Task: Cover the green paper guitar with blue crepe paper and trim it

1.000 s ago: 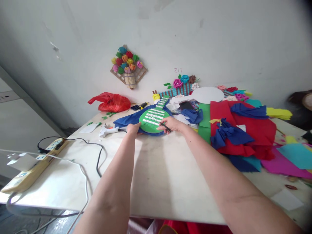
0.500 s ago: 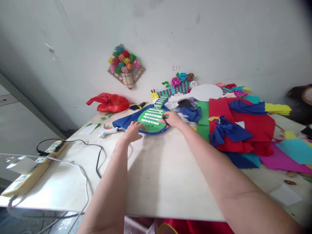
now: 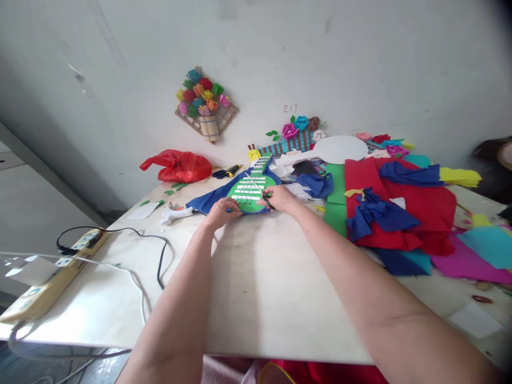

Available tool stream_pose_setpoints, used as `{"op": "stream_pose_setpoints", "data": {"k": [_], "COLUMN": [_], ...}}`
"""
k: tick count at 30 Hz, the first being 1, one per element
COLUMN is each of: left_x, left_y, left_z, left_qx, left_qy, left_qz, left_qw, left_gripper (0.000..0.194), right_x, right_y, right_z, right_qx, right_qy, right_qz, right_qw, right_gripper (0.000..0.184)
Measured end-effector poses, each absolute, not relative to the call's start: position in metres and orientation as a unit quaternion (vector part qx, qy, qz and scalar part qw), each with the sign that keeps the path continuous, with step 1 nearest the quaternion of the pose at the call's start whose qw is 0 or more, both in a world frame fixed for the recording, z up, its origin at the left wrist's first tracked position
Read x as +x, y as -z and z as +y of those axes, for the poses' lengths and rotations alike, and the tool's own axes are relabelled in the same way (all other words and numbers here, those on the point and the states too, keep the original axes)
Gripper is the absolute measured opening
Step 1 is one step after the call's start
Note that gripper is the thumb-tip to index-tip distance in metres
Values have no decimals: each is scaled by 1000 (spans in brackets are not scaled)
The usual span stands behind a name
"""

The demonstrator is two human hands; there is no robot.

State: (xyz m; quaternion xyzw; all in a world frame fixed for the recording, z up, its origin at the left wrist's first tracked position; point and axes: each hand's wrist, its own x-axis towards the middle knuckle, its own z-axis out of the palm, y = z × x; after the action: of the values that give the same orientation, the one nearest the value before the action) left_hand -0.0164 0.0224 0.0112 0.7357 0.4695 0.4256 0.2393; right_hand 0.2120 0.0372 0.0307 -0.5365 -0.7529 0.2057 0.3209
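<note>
My right hand grips a pair of scissors by the dark handles, and its blades point up and left over a green guitar-shaped cutout. White strips marked with dark lines run across the cutout. Under it lies blue crepe paper, showing along the left side and around the rim. At the lower left edge, my left hand is closed on the blue paper, the fingertips partly hidden. A white glue gun lies just left of that hand.
A power strip with cords occupies the left side. Behind are a red plastic bag and yellow-black tool. Red paper, green sheets and a white oval lie right. Paper flowers hang on the wall.
My left hand has moved slightly right and closed on the blue paper's lower edge. My right hand and the scissors have shifted slightly left over the cutout.
</note>
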Motion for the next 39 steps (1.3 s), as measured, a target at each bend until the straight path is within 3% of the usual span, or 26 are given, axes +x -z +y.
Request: {"op": "stream_pose_setpoints", "data": {"k": [8,18,28,32,39], "left_x": [-20,-10,-7,-8,-21], "left_y": [-8,-9,-10,-25,-39], "left_z": [38,40,28,15,-1], "left_qx": [788,765,771,706,431], "left_qy": [-363,-297,-230,-271,-370], "left_qz": [456,545,593,655,822], "left_qw": [199,173,17,-7,35], "left_gripper": [9,11,16,20,29], "right_x": [201,184,173,175,173], "right_y": [-34,-32,-14,-14,-13], "right_z": [30,18,19,20,22], "right_qx": [-585,-550,-574,-574,-567], "right_qy": [-83,-36,-37,-51,-76], "right_qz": [-773,-801,-791,-792,-789], "right_qw": [231,234,206,201,222], "right_gripper": [39,44,42,40,34]}}
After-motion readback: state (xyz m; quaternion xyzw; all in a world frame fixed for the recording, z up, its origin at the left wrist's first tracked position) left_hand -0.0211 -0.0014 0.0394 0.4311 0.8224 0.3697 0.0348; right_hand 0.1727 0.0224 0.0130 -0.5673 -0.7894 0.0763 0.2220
